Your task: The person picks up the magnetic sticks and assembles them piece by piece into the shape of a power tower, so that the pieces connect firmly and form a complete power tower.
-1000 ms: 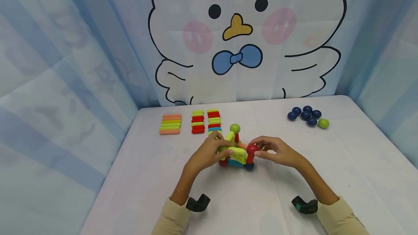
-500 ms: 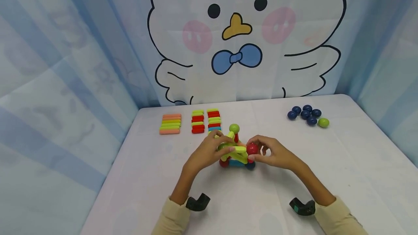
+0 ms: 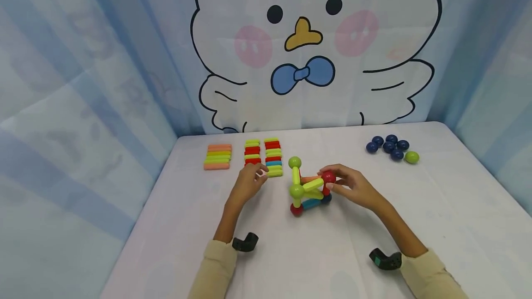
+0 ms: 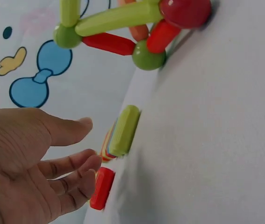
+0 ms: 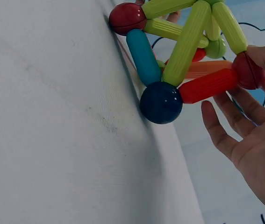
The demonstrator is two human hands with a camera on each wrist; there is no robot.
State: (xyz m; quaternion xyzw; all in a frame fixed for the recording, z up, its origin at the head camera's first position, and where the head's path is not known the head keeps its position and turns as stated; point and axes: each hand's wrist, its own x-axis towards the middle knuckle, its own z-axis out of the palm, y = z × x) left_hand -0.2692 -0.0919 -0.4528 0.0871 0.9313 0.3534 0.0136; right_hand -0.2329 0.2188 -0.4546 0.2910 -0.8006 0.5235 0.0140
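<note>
A frame built of coloured rods and balls stands on the table between my hands, a green ball on its far upper corner. My right hand pinches the red ball at the frame's right upper corner between thumb and fingers. Below that ball, a red rod runs to a dark blue ball on the table. My left hand holds nothing; its fingers are loosely bent beside the near end of the rod columns. A green rod lies just past those fingertips, with a red rod close by.
Orange, yellow and green rods lie in a column at the back left. Two more rod columns are to their right, including a blue rod. Several dark blue balls and one green ball sit at the back right.
My left hand has let go of the frame and moved left to the rods. The frame has turned and shifted slightly right, with my right hand on its red ball.
</note>
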